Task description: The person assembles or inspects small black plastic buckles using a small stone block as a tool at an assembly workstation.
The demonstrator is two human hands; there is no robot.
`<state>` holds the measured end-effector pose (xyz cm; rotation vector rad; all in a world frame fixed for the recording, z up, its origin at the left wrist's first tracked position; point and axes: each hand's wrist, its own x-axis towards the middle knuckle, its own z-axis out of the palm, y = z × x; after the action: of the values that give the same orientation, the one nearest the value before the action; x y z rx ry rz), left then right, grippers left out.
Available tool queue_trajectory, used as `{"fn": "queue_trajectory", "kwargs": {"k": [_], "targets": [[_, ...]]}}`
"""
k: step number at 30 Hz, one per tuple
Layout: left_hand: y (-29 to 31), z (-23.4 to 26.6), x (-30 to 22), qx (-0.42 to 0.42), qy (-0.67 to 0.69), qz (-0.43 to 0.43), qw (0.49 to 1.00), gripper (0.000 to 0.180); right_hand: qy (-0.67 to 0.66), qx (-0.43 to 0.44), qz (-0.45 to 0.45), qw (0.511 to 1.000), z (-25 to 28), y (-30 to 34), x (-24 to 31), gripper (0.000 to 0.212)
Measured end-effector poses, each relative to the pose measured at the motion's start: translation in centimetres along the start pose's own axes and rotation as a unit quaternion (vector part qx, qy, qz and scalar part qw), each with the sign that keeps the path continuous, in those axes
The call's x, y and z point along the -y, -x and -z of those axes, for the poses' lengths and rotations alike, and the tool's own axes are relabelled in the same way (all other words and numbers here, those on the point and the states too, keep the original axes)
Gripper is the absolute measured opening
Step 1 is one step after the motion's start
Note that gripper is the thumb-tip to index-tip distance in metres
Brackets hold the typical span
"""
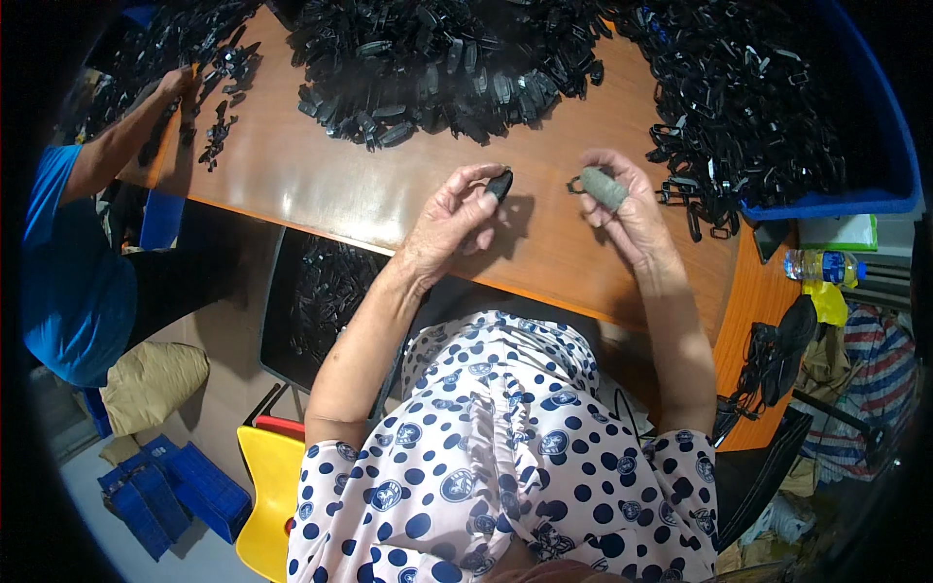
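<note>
My left hand (452, 219) is raised over the table, pinching a small black oval plastic piece (500, 185) between thumb and fingers. To its right, my right hand (627, 209) pinches a small black plastic loop (574, 185), which sticks out on the left of the fingertips. A grey wrap or cover (604, 188) sits on a digit of that hand. The two parts are held apart. Ahead of my hands lies a large heap of black plastic pieces (418, 68); a second heap of black loop-shaped parts (739, 107) is nearest my right hand.
A blue tray (899, 185) edges the right-hand heap. A water bottle (821, 265) and black cords (763, 360) lie to the right. Below the table's left edge stands a black bin (321, 301) of parts. A co-worker's arm (126, 141) reaches over parts at far left.
</note>
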<state>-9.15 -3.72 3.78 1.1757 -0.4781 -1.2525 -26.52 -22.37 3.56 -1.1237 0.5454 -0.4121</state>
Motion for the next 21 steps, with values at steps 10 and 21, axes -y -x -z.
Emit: {"fn": "queue_trajectory", "kwargs": {"k": [10, 21], "targets": [[2.2, -2.4, 1.6, -0.036, -0.229, -0.252, 0.940, 0.025, -0.169, 0.100, -0.005, 0.980, -5.5, 4.2, 0.1, 0.020], [2.9, -2.9, 1.2, -0.046, -0.350, -0.330, 0.875, 0.024, -0.199, 0.124, -0.017, 0.972, -5.4, 5.6, -0.6, 0.022]]}}
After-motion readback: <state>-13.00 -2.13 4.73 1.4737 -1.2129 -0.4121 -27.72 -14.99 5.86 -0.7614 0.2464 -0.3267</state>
